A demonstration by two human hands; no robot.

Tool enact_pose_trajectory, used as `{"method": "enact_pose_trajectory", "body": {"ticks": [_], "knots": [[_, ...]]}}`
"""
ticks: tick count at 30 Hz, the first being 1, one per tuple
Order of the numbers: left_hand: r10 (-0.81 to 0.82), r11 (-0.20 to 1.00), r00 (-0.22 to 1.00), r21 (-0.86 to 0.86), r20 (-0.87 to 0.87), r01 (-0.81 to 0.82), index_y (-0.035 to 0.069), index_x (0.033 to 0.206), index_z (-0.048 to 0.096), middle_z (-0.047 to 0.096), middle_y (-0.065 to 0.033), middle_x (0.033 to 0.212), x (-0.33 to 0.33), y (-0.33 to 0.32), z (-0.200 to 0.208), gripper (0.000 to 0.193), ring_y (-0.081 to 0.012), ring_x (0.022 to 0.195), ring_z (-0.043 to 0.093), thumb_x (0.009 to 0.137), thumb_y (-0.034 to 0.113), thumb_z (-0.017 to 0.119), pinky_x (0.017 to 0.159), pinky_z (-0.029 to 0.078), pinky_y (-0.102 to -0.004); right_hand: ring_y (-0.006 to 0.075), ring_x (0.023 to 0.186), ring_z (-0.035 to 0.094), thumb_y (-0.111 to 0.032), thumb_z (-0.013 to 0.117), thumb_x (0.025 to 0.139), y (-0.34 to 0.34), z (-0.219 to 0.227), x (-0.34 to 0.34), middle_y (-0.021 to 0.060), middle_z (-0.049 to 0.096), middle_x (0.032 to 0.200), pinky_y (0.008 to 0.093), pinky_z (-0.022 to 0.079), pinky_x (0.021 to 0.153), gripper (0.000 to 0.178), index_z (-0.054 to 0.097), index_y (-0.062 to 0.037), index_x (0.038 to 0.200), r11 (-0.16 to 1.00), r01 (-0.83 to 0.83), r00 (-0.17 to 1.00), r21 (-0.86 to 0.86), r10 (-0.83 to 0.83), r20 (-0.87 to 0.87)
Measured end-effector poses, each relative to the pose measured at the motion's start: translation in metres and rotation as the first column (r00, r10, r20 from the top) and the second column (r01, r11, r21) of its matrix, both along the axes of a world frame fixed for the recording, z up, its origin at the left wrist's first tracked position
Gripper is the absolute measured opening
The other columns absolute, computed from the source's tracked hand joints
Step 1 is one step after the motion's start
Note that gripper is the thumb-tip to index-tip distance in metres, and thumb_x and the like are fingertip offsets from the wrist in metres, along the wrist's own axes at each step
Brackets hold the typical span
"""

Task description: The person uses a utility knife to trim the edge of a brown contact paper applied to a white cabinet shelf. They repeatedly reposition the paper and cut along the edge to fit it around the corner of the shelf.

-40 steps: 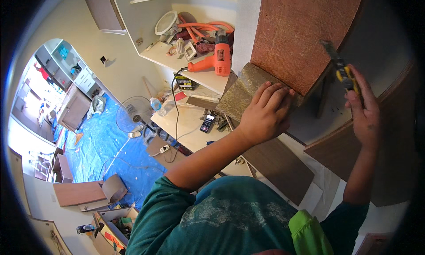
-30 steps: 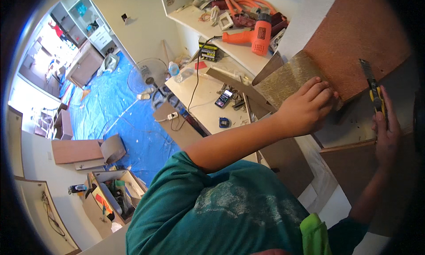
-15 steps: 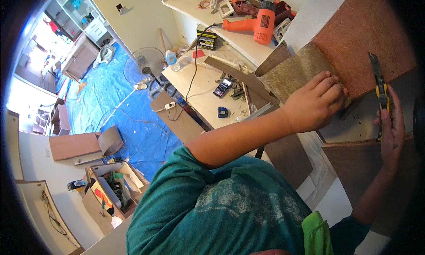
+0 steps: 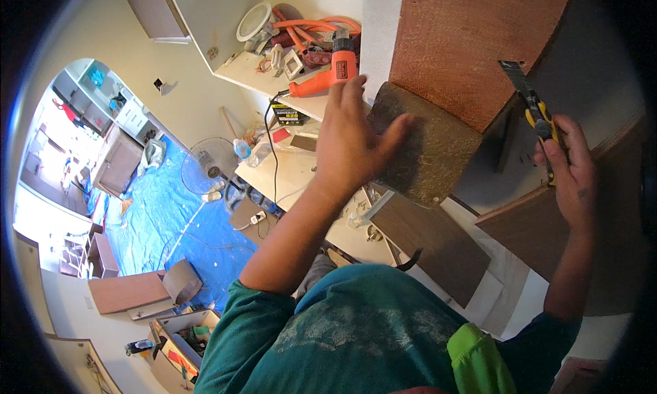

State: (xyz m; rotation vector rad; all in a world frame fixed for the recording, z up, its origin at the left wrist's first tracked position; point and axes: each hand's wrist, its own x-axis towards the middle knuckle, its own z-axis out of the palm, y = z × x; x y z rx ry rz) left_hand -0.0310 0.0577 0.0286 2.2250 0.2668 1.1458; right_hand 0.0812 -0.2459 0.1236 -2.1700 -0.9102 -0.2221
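My left hand (image 4: 348, 142) is open, fingers spread and thumb out, beside a curled brown sheet (image 4: 438, 151). That sheet hangs bent from the lower edge of a reddish-brown panel (image 4: 472, 45); whether the thumb touches it I cannot tell. Past my fingertips, an orange heat gun (image 4: 340, 67) lies on a white shelf, partly hidden by the hand. On the right, my right hand (image 4: 575, 171) grips a yellow-and-black snap-off knife (image 4: 537, 120). Its blade is out and points up and left, close to the panel's right edge.
Cluttered on the shelf (image 4: 239, 72) are orange hoses (image 4: 318, 26) and fittings. Below stand a black-and-yellow box (image 4: 287, 115) and a plastic bottle (image 4: 243, 149). A fan (image 4: 209, 167) stands on blue sheeting (image 4: 150, 212). A dark board (image 4: 431, 243) lies in front of my body.
My left hand has let go of the brown sheet and moved left, its fingers opening. The knife remains in my right hand. The view has shifted, showing more of the shelf.
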Motion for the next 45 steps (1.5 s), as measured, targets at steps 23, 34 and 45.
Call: {"method": "enact_pose_trajectory", "body": {"ticks": [23,34,45], "knots": [[-0.247,0.749,0.967,-0.644,-0.058,0.153,-0.003,0.085,0.056,0.062,-0.0129,0.071,0.017,-0.029,-0.075,0.059,-0.0132,0.069,0.051,0.090,0.053,0.073,0.063,0.048,-0.0336,0.0262,0.083,0.064,-0.004,0.063,0.092,0.111,0.041,-0.049,0.0119,0.057,0.094,0.0410,0.054,0.073,0.061,0.051,-0.0238,0.148,0.624,0.157,0.800,-0.765,0.374,0.470],[-0.214,0.757,0.977,-0.630,0.010,0.172,-0.005,0.087,0.056,0.066,-0.0246,0.075,0.021,-0.033,-0.084,0.058,-0.0267,0.067,0.065,0.088,0.050,0.076,0.065,0.052,-0.0409,0.0343,0.082,0.069,-0.014,0.049,0.096,0.138,0.028,-0.029,0.0171,0.063,0.092,0.0466,0.055,0.073,0.045,0.058,-0.0176,0.140,0.616,0.164,0.708,-0.771,0.471,0.527],[-0.185,0.773,0.982,-0.625,-0.051,0.113,-0.005,0.086,0.056,0.063,-0.0193,0.073,0.019,-0.038,-0.085,0.057,-0.0179,0.068,0.054,0.090,0.049,0.074,0.065,0.050,-0.0361,0.0321,0.086,0.066,-0.010,0.064,0.092,0.128,0.031,-0.025,0.0161,0.062,0.098,0.0428,0.054,0.077,0.050,0.057,-0.0166,0.142,0.547,0.141,0.759,-0.825,0.475,0.445]]}}
